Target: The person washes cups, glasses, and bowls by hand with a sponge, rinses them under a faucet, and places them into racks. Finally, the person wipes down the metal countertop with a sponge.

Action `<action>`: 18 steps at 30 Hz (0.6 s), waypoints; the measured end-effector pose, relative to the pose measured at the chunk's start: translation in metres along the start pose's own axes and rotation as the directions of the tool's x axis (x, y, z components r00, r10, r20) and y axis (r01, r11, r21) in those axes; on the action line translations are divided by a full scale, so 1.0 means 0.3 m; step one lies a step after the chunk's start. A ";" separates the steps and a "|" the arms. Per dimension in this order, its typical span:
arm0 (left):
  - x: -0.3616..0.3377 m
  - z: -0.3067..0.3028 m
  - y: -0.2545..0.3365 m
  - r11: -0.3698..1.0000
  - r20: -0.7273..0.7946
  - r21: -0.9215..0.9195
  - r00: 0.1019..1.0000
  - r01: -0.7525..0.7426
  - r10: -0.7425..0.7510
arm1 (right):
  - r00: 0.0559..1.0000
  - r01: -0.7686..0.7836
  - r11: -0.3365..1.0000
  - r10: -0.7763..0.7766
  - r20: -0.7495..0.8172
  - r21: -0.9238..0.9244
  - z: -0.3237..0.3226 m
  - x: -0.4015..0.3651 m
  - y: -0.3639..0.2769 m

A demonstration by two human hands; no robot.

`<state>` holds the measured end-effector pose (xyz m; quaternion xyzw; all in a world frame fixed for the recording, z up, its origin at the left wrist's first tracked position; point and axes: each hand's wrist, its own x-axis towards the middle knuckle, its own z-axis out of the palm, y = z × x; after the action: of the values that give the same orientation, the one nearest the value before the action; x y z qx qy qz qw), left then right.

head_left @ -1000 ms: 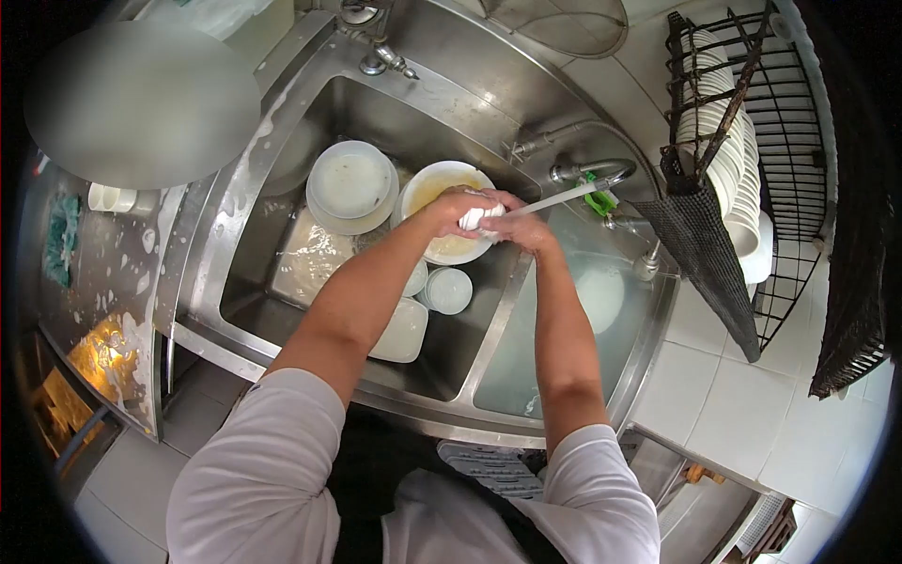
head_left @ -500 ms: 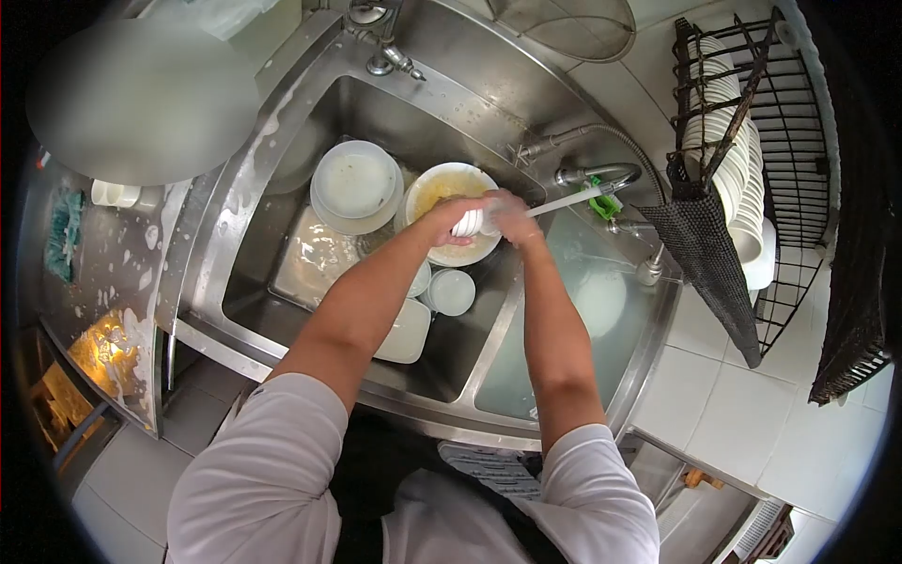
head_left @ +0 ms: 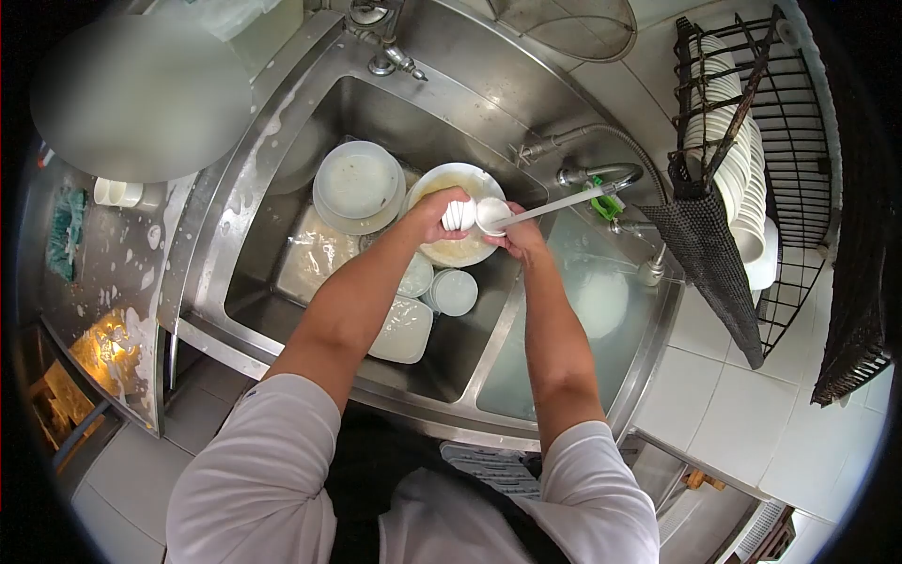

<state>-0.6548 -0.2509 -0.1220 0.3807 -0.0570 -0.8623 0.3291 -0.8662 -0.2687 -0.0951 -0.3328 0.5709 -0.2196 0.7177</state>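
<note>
My left hand is closed around a stack of small white cups. In my right hand is a single small white cup, its mouth turned up towards the tap. A stream of water from the curved tap runs down to that cup. Below both hands, a large white bowl with cloudy yellowish liquid sits in the left sink basin. Beside it stand stacked round white bowls. Nearer to me are small round dishes and a squarish white dish.
Cloudy water fills the right basin, with a pale round shape under it. A black wire rack holds many white plates at the right. On the left soapy counter lie a green scrubbing cloth and white cups.
My hands have moved slightly apart. The right-hand cup, blurred against the stack before, now shows clearly under the water. The stack in my left hand has shifted a little left.
</note>
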 end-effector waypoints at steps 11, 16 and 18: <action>0.002 0.088 -0.020 0.975 -0.054 0.220 0.998 -0.001 0.013 | 0.956 0.257 0.671 -0.280 0.084 -0.696 0.059 -0.030 -0.082; -0.010 0.059 0.000 0.977 0.051 0.212 0.998 -0.035 0.025 | 0.981 0.187 0.918 -0.192 0.021 -0.349 0.034 -0.072 -0.043; -0.036 0.036 0.008 0.982 0.057 0.179 0.997 -0.063 0.054 | 0.984 0.150 0.981 -0.160 -0.075 -0.125 -0.003 -0.018 0.021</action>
<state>-0.6556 -0.2478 -0.1069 0.3844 -0.1545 -0.8532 0.3169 -0.8688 -0.2608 -0.0962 -0.4088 0.5851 -0.2546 0.6525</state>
